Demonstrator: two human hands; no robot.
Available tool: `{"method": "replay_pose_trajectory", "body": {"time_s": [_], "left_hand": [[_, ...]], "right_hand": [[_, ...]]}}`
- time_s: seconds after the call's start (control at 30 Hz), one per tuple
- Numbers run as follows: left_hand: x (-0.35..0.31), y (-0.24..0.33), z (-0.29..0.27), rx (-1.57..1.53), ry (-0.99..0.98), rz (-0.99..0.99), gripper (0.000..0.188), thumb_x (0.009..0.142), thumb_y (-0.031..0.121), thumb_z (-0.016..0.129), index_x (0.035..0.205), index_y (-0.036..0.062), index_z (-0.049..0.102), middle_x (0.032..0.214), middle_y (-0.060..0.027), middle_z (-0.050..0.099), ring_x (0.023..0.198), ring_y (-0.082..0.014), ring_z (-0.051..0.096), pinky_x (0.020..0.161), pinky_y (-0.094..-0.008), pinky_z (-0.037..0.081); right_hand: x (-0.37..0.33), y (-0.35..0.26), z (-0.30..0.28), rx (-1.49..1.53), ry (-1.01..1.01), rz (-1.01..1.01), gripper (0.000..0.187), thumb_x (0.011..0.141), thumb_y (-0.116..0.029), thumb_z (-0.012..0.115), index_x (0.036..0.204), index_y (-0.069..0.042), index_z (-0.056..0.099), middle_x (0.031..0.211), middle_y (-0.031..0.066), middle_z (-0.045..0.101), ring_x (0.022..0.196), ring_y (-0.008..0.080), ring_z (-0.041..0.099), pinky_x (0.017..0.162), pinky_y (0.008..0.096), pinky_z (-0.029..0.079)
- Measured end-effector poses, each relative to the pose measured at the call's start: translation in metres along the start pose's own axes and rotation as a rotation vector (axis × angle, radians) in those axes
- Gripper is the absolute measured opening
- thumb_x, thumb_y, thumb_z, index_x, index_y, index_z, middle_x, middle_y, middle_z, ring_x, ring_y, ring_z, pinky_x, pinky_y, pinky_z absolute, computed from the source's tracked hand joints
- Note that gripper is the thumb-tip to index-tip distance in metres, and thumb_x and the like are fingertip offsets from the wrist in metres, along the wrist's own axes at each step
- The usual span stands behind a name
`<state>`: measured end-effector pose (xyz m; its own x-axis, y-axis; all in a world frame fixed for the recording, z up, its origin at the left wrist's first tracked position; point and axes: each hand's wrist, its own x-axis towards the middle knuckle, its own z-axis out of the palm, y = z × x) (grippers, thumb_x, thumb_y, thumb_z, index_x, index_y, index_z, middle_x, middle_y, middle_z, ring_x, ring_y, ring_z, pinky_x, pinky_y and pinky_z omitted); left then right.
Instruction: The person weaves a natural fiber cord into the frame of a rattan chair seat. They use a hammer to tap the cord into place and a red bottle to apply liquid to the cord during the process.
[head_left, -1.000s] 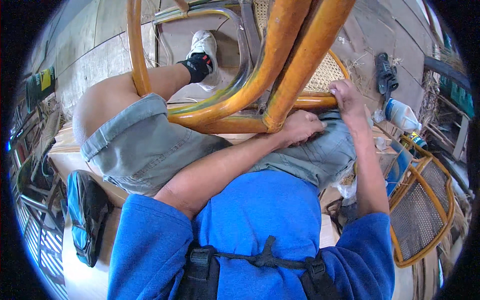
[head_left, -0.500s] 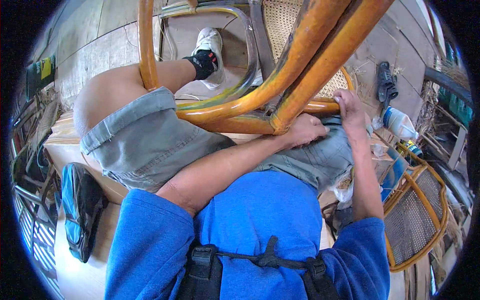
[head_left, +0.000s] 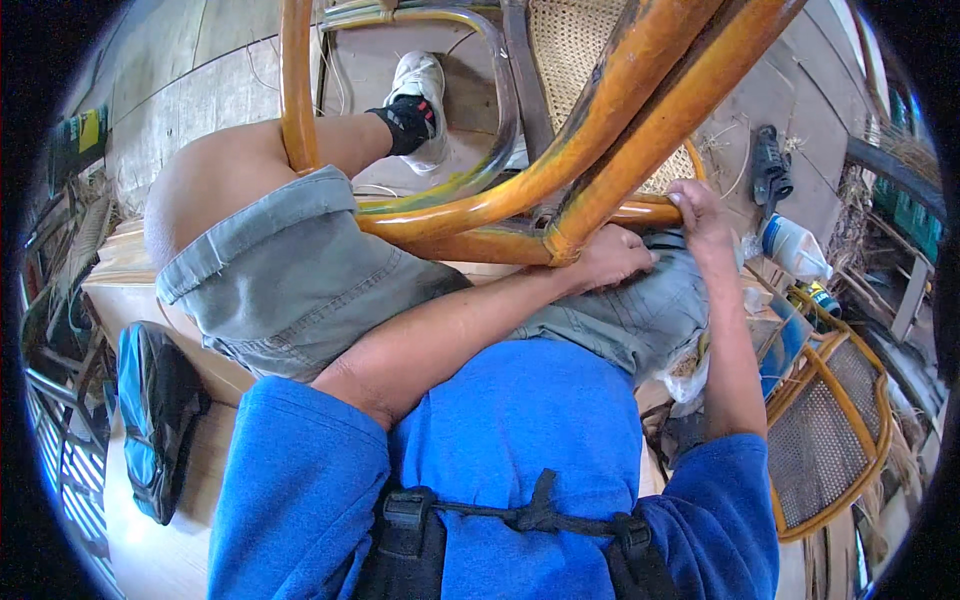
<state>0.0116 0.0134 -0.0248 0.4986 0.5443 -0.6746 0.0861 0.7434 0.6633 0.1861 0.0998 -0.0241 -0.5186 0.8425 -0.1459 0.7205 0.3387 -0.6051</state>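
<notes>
A glossy orange-brown rattan furniture frame (head_left: 480,208) leans across my lap, its thick poles rising toward the upper right. Several poles meet at a wrapped joint (head_left: 563,246). Just right of that joint, my left hand (head_left: 615,258) rests over my thigh with its fingers curled closed; whatever it holds is hidden. My right hand (head_left: 703,218) is bent at the end of a short horizontal pole (head_left: 645,212), thumb and fingers pinched together beside it. Anything between those fingertips is too small to make out.
A woven cane panel (head_left: 570,60) lies beyond the frame. To the right are a black sandal (head_left: 771,170), a white container (head_left: 797,247) and a rattan-framed mesh piece (head_left: 828,440). A blue and black bag (head_left: 155,420) lies at the left on a pale wooden surface.
Both hands keep nearly the same place and grip. The upper poles of the rattan frame show a slight shift to the right.
</notes>
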Motion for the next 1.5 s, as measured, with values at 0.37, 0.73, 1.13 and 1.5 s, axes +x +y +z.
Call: {"method": "replay_pose_trajectory", "body": {"time_s": [0.37,0.73,1.13,1.5], "left_hand": [[0.003,-0.007,-0.002,0.095,0.034,0.088,0.037,0.08,0.041,0.056,0.084,0.0046,0.063,0.063,-0.0032,0.054,0.053,-0.0132,0.049,0.047,-0.029,0.041],[0.001,0.003,0.0,-0.123,-0.053,-0.102,0.025,0.084,0.033,0.057,0.078,0.0097,0.057,0.058,0.0047,0.041,0.044,-0.0061,0.035,0.038,-0.0232,0.027],[-0.004,0.007,0.0,-0.316,-0.11,-0.188,0.02,0.086,0.031,0.055,0.083,0.0112,0.055,0.056,0.0084,0.035,0.04,-0.0026,0.027,0.034,-0.0196,0.02],[-0.002,-0.002,-0.003,-0.256,-0.08,-0.138,0.023,0.087,0.034,0.055,0.082,0.012,0.055,0.058,0.0061,0.038,0.042,-0.0042,0.03,0.034,-0.02,0.023]], "right_hand": [[0.007,-0.022,-0.001,-0.313,-0.098,0.0,0.012,0.083,-0.013,0.049,0.08,-0.005,0.057,0.077,0.0149,0.056,0.075,0.0316,0.056,0.066,0.0377,0.044],[-0.013,-0.021,-0.03,0.205,0.383,0.314,0.015,0.083,-0.012,0.058,0.096,-0.004,0.06,0.081,0.0097,0.061,0.077,0.0225,0.058,0.069,0.0356,0.045],[-0.264,-0.059,0.082,0.022,0.187,1.187,0.034,0.084,-0.01,0.05,0.116,-0.001,0.05,0.103,0.0241,0.058,0.097,0.0381,0.056,0.08,0.0428,0.044],[-0.17,-0.098,-0.044,0.573,0.655,0.965,0.027,0.086,-0.012,0.051,0.11,-0.002,0.055,0.065,0.0026,0.048,0.051,0.0107,0.048,0.048,0.0264,0.04]]}}
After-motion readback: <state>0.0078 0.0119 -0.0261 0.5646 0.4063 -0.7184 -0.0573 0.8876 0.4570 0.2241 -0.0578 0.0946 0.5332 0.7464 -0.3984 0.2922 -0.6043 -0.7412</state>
